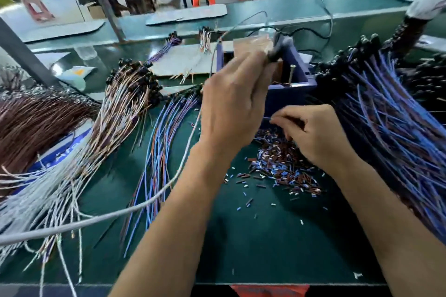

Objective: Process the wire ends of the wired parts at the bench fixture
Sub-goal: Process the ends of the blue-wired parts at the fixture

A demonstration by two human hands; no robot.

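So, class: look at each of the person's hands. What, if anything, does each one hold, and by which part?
The left hand grips a blurred dark part at its lower end. The right hand pinches a thin blue wire near its end.

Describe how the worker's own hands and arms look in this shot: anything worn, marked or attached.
Both arms are bare from the bottom of the picture to the wrist, with no sleeve in view. The left hand and right hand wear no gloves. No watch, ring or wrist strap shows on the sides facing the camera.
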